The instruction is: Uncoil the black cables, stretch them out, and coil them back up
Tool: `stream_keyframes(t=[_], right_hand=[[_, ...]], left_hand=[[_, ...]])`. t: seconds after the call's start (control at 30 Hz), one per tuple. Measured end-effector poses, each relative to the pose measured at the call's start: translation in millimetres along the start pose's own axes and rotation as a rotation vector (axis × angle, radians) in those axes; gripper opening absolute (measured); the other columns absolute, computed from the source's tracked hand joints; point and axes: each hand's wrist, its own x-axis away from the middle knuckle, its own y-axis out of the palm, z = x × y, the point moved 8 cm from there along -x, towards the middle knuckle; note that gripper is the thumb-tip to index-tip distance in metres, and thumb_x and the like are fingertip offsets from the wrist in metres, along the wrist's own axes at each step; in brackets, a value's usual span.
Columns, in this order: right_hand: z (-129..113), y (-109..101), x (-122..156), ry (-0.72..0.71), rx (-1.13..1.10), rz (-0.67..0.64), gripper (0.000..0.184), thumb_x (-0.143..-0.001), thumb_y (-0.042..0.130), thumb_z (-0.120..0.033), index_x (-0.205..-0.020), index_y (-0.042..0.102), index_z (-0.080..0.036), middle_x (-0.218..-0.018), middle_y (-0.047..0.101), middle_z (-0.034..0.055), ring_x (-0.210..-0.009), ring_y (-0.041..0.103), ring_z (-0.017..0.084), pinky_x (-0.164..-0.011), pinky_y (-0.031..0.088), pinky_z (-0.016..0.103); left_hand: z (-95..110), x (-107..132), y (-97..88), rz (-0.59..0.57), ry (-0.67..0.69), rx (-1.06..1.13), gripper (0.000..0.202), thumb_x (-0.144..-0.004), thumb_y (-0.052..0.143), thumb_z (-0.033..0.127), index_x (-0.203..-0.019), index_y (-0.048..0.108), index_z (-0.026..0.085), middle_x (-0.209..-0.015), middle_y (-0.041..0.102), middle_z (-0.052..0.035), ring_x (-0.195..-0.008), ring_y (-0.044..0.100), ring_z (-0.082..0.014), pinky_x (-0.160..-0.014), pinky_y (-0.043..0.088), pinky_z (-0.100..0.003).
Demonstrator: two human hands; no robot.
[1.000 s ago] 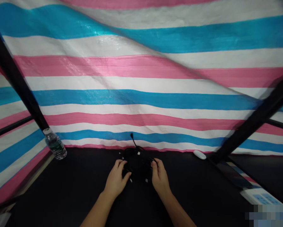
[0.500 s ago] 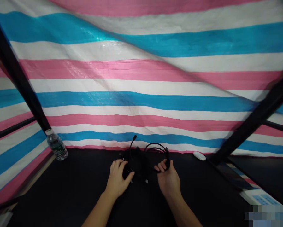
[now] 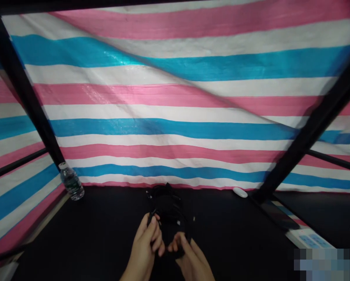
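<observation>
left hand pinching black cable bundle, right hand gripping same bundle just beside it, water bottle well left of left hand, label unreadable

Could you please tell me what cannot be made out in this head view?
Head view:
- The cables: black on the black table, so their number and plugs are unclear.
- The left hand and right hand: wrists cut off by the bottom edge; curled fingers hide the right hand's grip.
- The pixelated patch covers the bottom right corner.
- The bottle label: too small to read.
</observation>
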Motion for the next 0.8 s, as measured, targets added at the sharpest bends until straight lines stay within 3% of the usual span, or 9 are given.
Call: stream_keyframes(t=[0.1, 0.23, 0.33, 0.4, 0.47, 0.6, 0.67, 0.73, 0.8], right_hand=[[6, -16, 12, 0.015, 0.2, -0.001, 0.045, -0.08, 0.076, -0.059, -0.107, 0.074, -0.023, -0.097, 0.074, 0.009, -0.095, 0.07, 0.028, -0.091, 0.057, 0.043], [-35, -40, 22, -0.261, 0.452, 0.155, 0.053, -0.08, 0.077, -0.051, -0.128, 0.066, -0.03, -0.124, 0.071, 0.0099, -0.115, 0.067, 0.032, -0.096, 0.058, 0.046], [-59, -23, 30, -0.414, 0.686, 0.036, 0.053, -0.083, 0.076, -0.041, -0.133, 0.063, -0.032, -0.136, 0.065, 0.0101, -0.122, 0.064, 0.031, -0.102, 0.055, 0.047], [-54, -4, 33, -0.38, 0.779, -0.164, 0.06, -0.082, 0.078, -0.037, -0.138, 0.06, -0.032, -0.137, 0.065, 0.0104, -0.121, 0.065, 0.031, -0.101, 0.056, 0.047], [-44, 6, 34, -0.333, 0.829, -0.253, 0.064, -0.083, 0.076, -0.038, -0.143, 0.056, -0.03, -0.134, 0.066, 0.011, -0.118, 0.066, 0.031, -0.1, 0.057, 0.047], [-51, 3, 35, -0.469, 0.981, -0.095, 0.051, -0.09, 0.067, -0.039, -0.139, 0.058, -0.029, -0.138, 0.062, 0.013, -0.122, 0.063, 0.032, -0.103, 0.056, 0.048], [-68, 10, 41, -0.61, 1.079, -0.056, 0.06, -0.09, 0.067, -0.038, -0.147, 0.05, -0.031, -0.148, 0.053, 0.0127, -0.131, 0.056, 0.033, -0.106, 0.054, 0.049], [-88, 24, 49, -0.736, 1.185, -0.089, 0.07, -0.091, 0.066, -0.037, -0.155, 0.037, -0.031, -0.159, 0.04, 0.0122, -0.142, 0.045, 0.034, -0.112, 0.048, 0.052], [-102, 42, 56, -0.79, 1.276, -0.225, 0.072, -0.092, 0.065, -0.037, -0.157, 0.035, -0.028, -0.162, 0.035, 0.0123, -0.148, 0.036, 0.036, -0.117, 0.04, 0.055]], left_hand=[[-1, 16, -11.6, 0.029, -0.073, 0.042, 0.053, -0.065, 0.087, 0.057, -0.08, 0.049, 0.023, -0.053, 0.021, 0.0143, -0.043, 0.012, -0.0033, -0.041, 0.014, -0.017], [0, 30, -20.1, 0.004, -0.144, -0.044, 0.06, -0.059, 0.091, 0.058, -0.071, 0.043, 0.023, -0.048, 0.02, 0.0152, -0.043, 0.009, -0.0031, -0.041, 0.01, -0.018], [2, 36, -18.7, -0.044, -0.159, -0.1, 0.057, -0.06, 0.089, 0.059, -0.069, 0.046, 0.022, -0.047, 0.02, 0.0145, -0.043, 0.009, -0.0028, -0.041, 0.009, -0.019], [2, 38, -19.1, -0.044, -0.156, -0.12, 0.055, -0.06, 0.089, 0.059, -0.068, 0.049, 0.022, -0.046, 0.02, 0.0142, -0.043, 0.01, -0.0031, -0.041, 0.009, -0.019], [2, 38, -21.0, -0.03, -0.139, -0.148, 0.054, -0.06, 0.089, 0.06, -0.068, 0.052, 0.021, -0.046, 0.02, 0.0137, -0.043, 0.011, -0.0036, -0.041, 0.01, -0.019], [6, 41, -23.6, -0.027, -0.109, -0.291, 0.047, -0.067, 0.084, 0.058, -0.069, 0.059, 0.019, -0.05, 0.03, 0.0107, -0.045, 0.022, -0.0056, -0.043, 0.02, -0.02], [12, 44, -21.9, -0.048, -0.109, -0.401, 0.041, -0.072, 0.081, 0.055, -0.072, 0.062, 0.019, -0.055, 0.041, 0.0076, -0.048, 0.033, -0.0083, -0.047, 0.029, -0.021], [24, 49, -16.1, -0.084, -0.092, -0.58, 0.032, -0.076, 0.076, 0.048, -0.078, 0.065, 0.019, -0.067, 0.054, 0.0034, -0.06, 0.047, -0.0129, -0.057, 0.04, -0.024], [37, 54, -2.6, -0.171, -0.066, -0.824, 0.021, -0.08, 0.071, 0.039, -0.082, 0.068, 0.018, -0.08, 0.062, 0.0006, -0.075, 0.054, -0.0167, -0.068, 0.044, -0.026]])
